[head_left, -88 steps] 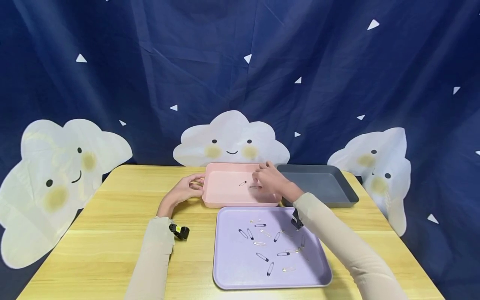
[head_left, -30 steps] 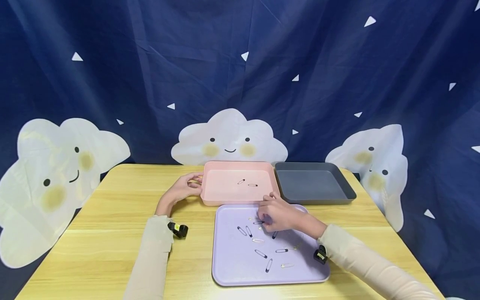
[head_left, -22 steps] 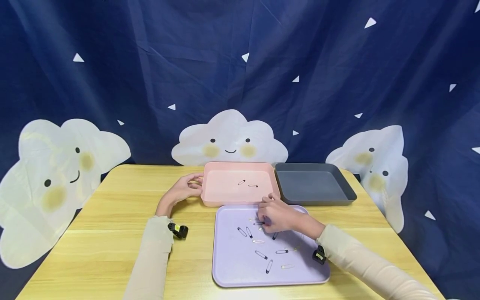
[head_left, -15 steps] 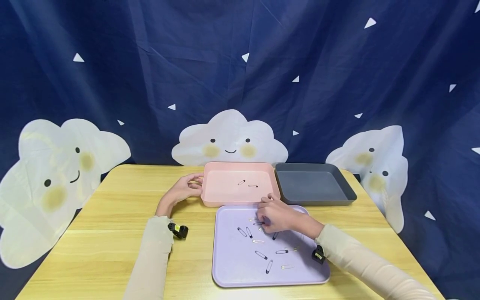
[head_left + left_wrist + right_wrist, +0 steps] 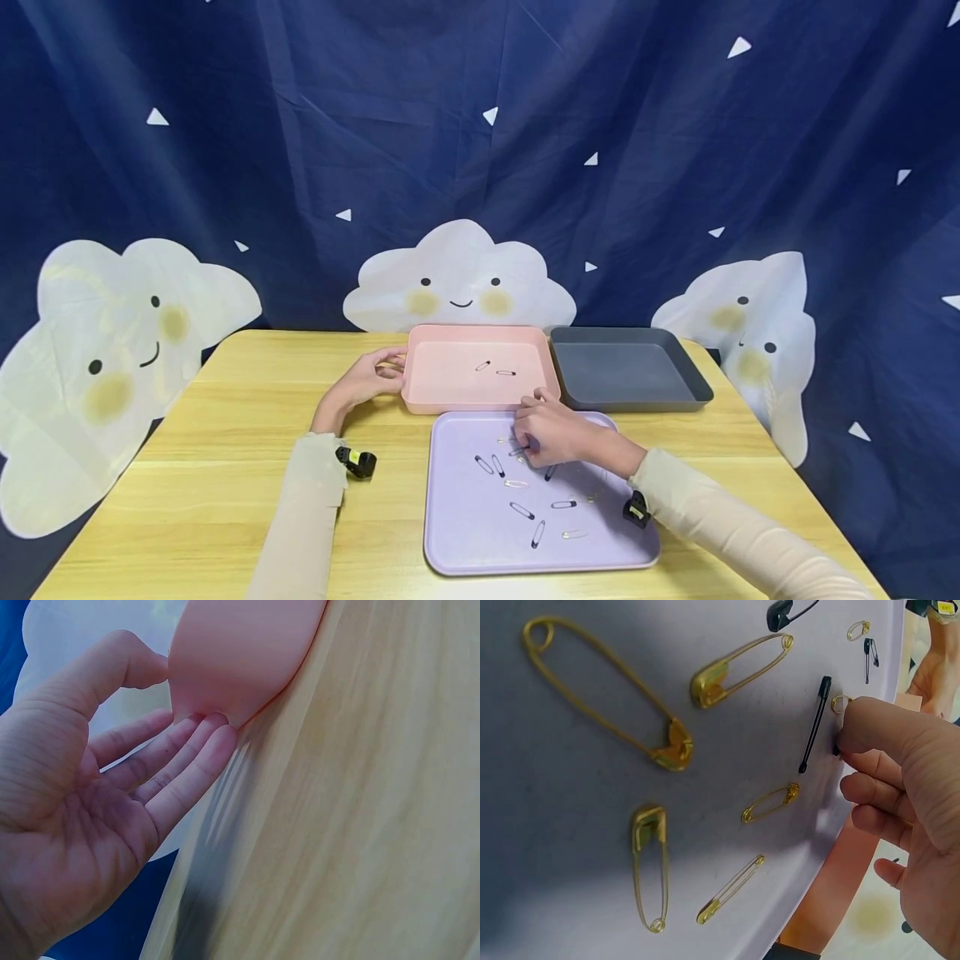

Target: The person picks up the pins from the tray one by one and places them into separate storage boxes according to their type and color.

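My left hand (image 5: pixel 367 379) rests its fingertips against the left end of a shallow pink tray (image 5: pixel 420 404). Seen from the left wrist, the thumb (image 5: pixel 142 667) touches the tray's edge and the other fingers lie fairly straight against its wall. Over the upper part of a lilac tray (image 5: pixel 465 550), my right hand (image 5: pixel 551 429) pinches a black safety pin (image 5: pixel 517 452) between thumb and index finger; only a dark bit of that safety pin (image 5: pixel 836 748) shows in the right wrist view. Several black and gold safety pins (image 5: pixel 660 862) lie around it on the lilac tray.
Two black safety pins (image 5: pixel 506 372) lie inside the pink tray. A dark grey tray (image 5: pixel 637 407) stands right of the pink one. All the trays are on a wooden table (image 5: pixel 225 467), with a blue cloud-patterned curtain (image 5: pixel 420 125) behind it.
My right hand has moved from above the pink tray down to the lilac tray. Lately it stays there, and the black safety pin at its fingertips has tilted. The left hand keeps its place.
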Motion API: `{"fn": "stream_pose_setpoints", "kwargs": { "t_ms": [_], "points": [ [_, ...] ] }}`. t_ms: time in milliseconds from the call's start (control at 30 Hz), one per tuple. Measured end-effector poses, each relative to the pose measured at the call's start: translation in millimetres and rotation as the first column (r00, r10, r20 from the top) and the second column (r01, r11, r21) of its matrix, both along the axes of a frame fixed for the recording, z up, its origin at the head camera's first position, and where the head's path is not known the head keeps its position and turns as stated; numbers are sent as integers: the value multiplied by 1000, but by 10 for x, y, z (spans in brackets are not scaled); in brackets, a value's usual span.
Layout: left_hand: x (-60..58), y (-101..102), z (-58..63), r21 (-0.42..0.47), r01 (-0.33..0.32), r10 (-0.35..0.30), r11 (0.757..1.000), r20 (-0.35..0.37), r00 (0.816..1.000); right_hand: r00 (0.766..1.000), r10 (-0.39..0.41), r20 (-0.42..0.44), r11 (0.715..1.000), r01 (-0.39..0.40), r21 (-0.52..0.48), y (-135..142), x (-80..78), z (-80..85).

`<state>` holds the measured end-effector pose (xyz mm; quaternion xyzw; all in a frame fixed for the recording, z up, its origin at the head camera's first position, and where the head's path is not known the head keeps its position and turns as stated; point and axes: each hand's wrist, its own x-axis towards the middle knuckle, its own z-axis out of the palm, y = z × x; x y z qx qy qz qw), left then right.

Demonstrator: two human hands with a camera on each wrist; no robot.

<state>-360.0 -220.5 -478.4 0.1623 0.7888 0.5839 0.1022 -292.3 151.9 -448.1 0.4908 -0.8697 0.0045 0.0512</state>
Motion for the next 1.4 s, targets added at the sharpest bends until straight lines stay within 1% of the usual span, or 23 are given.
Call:
{"fn": "stream_pose_setpoints", "kwargs": {
  "t_ms": [233,467,633,867,1067,1233,1400],
  "points": [
    [5,2,2,2,1,-1,1000,0,1000,1000,0,-7,1000,1,15,-10,9,19],
    [-6,-9,-8,4,2,-2,1000,-3,1000,1000,0,2,1000,0,11,-5,-7,1],
    [-14,-16,-21,1,1,-1,1000,-6,1000,1000,8,-26,1000,-8,-4,-2,-19,22],
    [-15,-15,-27,1,0,0,1000,-7,1000,999,5,-54,999,-8,-41,20,-51,113],
    [-19,-13,-32,0,0,0,1000,-5,1000,994,11,-107,999,-16,-47,28,-103,210],
    [-21,-16,-36,-9,1,-1,1000,-8,1000,990,16,-139,997,-27,-76,20,-191,293],
    [-29,-15,-45,-8,0,0,1000,-12,1000,985,-1,-170,994,-18,-107,-17,-299,385]
  ]
}}
